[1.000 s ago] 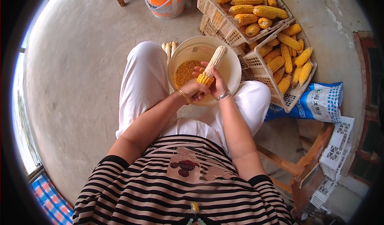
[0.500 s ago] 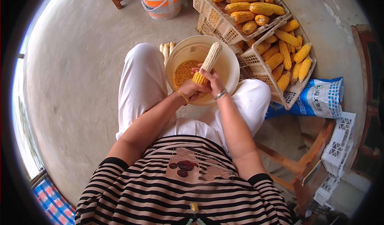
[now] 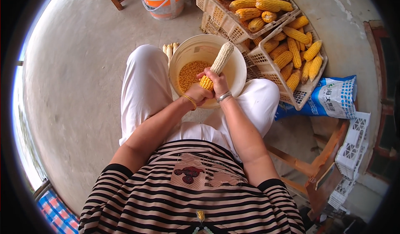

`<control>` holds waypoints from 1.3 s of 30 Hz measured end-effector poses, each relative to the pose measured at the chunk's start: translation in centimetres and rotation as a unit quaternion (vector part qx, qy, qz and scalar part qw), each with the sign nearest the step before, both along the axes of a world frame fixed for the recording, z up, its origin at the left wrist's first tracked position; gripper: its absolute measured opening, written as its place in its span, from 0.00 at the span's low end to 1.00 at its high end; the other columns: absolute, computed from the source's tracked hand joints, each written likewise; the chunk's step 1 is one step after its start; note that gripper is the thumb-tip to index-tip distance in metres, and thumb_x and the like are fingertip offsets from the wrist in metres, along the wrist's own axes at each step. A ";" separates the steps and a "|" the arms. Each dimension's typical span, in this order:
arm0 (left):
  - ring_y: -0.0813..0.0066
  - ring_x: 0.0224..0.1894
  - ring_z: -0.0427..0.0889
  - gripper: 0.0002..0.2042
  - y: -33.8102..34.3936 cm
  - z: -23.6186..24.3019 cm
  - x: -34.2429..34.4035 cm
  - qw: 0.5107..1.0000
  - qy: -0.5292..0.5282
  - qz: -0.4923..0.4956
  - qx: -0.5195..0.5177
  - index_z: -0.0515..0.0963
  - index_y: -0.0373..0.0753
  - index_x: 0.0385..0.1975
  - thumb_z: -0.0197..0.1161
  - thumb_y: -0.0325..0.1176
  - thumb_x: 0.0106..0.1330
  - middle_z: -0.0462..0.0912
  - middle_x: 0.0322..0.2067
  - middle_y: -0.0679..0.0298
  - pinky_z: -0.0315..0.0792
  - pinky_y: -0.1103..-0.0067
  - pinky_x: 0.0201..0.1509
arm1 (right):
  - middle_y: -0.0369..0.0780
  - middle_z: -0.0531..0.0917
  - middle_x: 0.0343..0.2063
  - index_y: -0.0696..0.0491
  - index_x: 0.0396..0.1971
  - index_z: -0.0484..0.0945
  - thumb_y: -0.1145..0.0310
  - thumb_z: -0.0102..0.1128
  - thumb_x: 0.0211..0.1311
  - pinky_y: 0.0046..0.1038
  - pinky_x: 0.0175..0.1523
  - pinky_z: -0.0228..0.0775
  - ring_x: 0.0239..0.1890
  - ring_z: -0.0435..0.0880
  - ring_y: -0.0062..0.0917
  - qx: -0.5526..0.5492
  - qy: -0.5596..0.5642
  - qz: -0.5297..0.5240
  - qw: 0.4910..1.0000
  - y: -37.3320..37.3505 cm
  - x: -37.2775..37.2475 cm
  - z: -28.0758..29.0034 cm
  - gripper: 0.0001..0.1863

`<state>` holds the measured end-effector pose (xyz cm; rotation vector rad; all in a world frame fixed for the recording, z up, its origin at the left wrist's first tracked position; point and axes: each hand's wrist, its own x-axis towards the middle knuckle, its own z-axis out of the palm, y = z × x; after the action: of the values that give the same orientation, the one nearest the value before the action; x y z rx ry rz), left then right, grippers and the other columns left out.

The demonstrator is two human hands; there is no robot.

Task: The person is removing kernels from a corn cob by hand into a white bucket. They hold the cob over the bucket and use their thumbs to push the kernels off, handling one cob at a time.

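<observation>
Between my knees stands a pale round bucket (image 3: 237,71) with loose yellow kernels (image 3: 191,72) on its bottom. Over it I hold a corn cob (image 3: 222,58), tilted up and to the right. Its far part is bare and whitish; rows of yellow kernels remain on the near part. My left hand (image 3: 197,94) is closed around the near, kernel-covered end. My right hand (image 3: 218,85) wraps the middle of the cob from the right, its thumb at the border of kernels and bare core. The fingers partly hide the cob's near end.
Two plastic crates (image 3: 273,67) heaped with yellow corn cobs (image 3: 296,53) stand at the far right. Bare cobs (image 3: 168,51) lie left of the bucket. A white-and-orange pail (image 3: 164,3) is farther off. A blue-and-white sack (image 3: 329,98) and a wooden frame (image 3: 300,165) lie to my right.
My right hand's fingers have closed more tightly around the cob, its thumb now against the kernels. The whole view has shifted slightly.
</observation>
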<state>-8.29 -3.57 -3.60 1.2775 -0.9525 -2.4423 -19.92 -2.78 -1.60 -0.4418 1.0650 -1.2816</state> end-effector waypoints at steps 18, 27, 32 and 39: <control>0.85 0.06 0.52 0.12 -0.9 3.2 1.0 0.973 0.142 -0.073 0.164 0.62 0.46 0.12 0.60 0.24 0.45 0.57 0.09 0.73 0.43 0.85 0.09 | 0.43 0.78 0.36 0.56 0.45 0.68 0.56 0.57 0.56 0.33 0.48 0.70 0.42 0.78 0.32 -0.045 -0.173 0.139 0.974 0.2 -2.3 1.1 0.23; 0.84 0.06 0.51 0.15 -0.2 2.2 0.6 0.998 -0.055 -0.038 -0.001 0.59 0.46 0.10 0.61 0.27 0.44 0.56 0.08 0.73 0.42 0.83 0.09 | 0.42 0.79 0.31 0.54 0.39 0.71 0.64 0.62 0.53 0.27 0.39 0.73 0.34 0.79 0.26 0.035 -0.040 0.037 0.998 0.2 -0.8 -2.3 0.16; 0.85 0.07 0.51 0.15 -1.0 2.3 0.7 0.986 0.086 -0.056 0.129 0.59 0.48 0.09 0.62 0.28 0.43 0.57 0.08 0.74 0.42 0.84 0.09 | 0.46 0.76 0.42 0.57 0.50 0.64 0.61 0.63 0.52 0.36 0.52 0.69 0.47 0.75 0.34 -0.095 -0.171 0.092 0.976 0.5 -1.5 0.2 0.28; 0.85 0.06 0.52 0.06 -0.7 1.7 0.7 0.996 0.018 -0.049 0.077 0.67 0.46 0.17 0.57 0.27 0.45 0.57 0.09 0.76 0.45 0.86 0.07 | 0.41 0.80 0.26 0.59 0.30 0.75 0.66 0.63 0.49 0.25 0.36 0.73 0.29 0.80 0.24 -0.033 -0.078 0.041 0.996 0.5 -0.1 -1.3 0.13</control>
<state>-7.62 -4.28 -1.90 1.2562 -0.8520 -2.6512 -20.06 -2.30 -2.94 -0.4238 0.8684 -1.2591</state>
